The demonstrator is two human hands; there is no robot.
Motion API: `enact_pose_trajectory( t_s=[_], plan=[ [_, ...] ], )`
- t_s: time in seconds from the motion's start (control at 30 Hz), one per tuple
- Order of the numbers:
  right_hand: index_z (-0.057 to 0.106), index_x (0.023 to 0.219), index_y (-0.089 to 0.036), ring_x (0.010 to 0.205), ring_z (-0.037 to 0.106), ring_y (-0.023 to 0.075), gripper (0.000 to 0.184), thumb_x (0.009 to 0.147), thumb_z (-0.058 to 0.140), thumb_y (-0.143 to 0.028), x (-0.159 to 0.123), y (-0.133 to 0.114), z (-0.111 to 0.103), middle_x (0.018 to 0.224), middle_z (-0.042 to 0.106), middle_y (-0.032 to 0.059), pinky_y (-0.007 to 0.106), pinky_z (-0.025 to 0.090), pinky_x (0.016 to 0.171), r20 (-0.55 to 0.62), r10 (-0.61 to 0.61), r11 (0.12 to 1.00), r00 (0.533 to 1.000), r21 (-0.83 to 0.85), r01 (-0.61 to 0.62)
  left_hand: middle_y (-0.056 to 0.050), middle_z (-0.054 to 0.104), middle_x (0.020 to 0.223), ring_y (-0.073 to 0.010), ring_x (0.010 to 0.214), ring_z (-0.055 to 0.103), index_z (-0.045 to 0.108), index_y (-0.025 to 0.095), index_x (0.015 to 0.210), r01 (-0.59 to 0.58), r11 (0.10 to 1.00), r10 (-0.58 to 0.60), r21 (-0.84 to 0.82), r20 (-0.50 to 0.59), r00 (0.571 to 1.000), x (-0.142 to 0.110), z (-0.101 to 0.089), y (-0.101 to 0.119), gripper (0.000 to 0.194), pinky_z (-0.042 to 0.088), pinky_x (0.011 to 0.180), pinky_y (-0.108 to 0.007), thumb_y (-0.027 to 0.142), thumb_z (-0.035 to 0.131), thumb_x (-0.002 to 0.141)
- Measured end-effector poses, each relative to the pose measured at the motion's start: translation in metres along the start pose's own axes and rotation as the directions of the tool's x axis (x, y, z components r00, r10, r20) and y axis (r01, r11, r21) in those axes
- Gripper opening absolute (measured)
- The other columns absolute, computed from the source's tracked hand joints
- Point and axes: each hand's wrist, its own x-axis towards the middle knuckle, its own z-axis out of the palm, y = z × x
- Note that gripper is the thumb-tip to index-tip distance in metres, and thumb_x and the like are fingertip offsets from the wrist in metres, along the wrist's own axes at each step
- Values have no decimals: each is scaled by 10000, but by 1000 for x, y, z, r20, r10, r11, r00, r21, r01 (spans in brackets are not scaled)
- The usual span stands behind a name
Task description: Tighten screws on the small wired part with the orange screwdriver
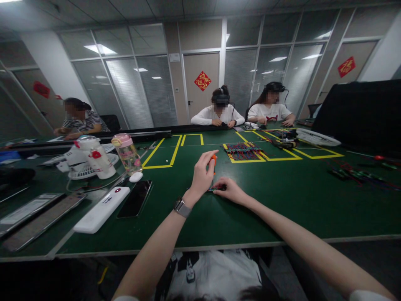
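My left hand (203, 172), with a watch on the wrist, is closed around the orange handle of a screwdriver (214, 164). The screwdriver stands upright, its thin shaft pointing down at a small circuit board (211, 190) on the green table. From the other side my right hand (230, 191) pinches the board's right end, with its fingertips close to the screwdriver's tip. Most of the board is hidden by the fingers, and a small dark part shows beside them.
Ahead lies a pile of wired boards (244, 152) inside yellow tape. To the left are a black phone (135, 199), a white power bank (102, 209), a pink-lidded bottle (128, 154) and a white jug (98, 159). More wired boards (354, 173) lie right. Several people sit opposite.
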Motion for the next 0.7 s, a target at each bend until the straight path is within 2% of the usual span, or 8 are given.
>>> enact_pose_trajectory(
  t_s=[0.1,0.2,0.3,0.37,0.43,0.5,0.6,0.7],
  plan=[
    [733,863,-153,719,582,154,140,730,695,-170,0,2,1,778,626,34,270,467,686,3,-1,1000,1000,0,1,-58,601,1060,-140,908,603,601,222,1166,30,998,-30,-52,3,1000,1,-1,-1,269,513,759,-251,200,489,922],
    [724,873,-154,730,583,153,144,734,687,-161,-1,2,1,802,631,37,270,468,696,5,-3,1000,1000,1,3,-37,564,946,-142,867,576,665,227,1048,33,999,-31,33,-64,997,1,-2,0,200,505,754,-257,240,611,855],
    [721,879,-148,729,582,153,147,736,686,-158,-2,1,0,797,625,36,269,463,691,-1,-10,1000,1000,-8,10,-49,541,990,-145,905,567,667,235,1076,43,997,-38,70,-72,997,0,-3,1,217,490,826,-282,268,552,895],
    [721,885,-145,733,581,155,151,739,687,-164,-2,1,0,795,621,37,271,462,699,-2,-18,1000,1000,-14,18,-62,559,1049,-144,934,581,623,238,1168,63,998,-63,-4,-20,998,1,-3,-1,285,494,836,-282,254,445,946],
    [723,883,-146,740,582,156,147,742,690,-171,-2,1,0,795,622,38,274,463,710,1,-20,1000,1000,-19,20,-61,586,1036,-132,878,608,580,231,1224,102,989,-99,-111,35,995,1,-2,-3,319,515,772,-257,247,402,960],
    [725,873,-151,747,582,156,134,744,691,-172,-2,1,0,807,627,40,276,465,719,5,-18,1000,1000,-14,18,-45,587,968,-116,787,610,595,225,1192,127,982,-124,-139,32,992,2,-1,-5,290,519,688,-225,264,463,937],
    [727,869,-156,753,584,158,127,750,690,-179,-2,1,-1,820,634,44,280,468,726,11,-10,1000,1000,-9,10,-23,552,909,-107,743,583,656,217,1046,121,991,-123,-51,-51,991,2,0,-5,207,506,632,-200,283,606,857],
    [727,865,-158,751,586,160,122,753,689,-185,-2,0,-1,821,634,45,283,470,727,12,-4,1000,1000,-11,4,-29,555,935,-125,801,585,660,221,1041,100,995,-98,22,-71,993,2,-2,-1,207,516,688,-227,275,620,846]
  ],
)
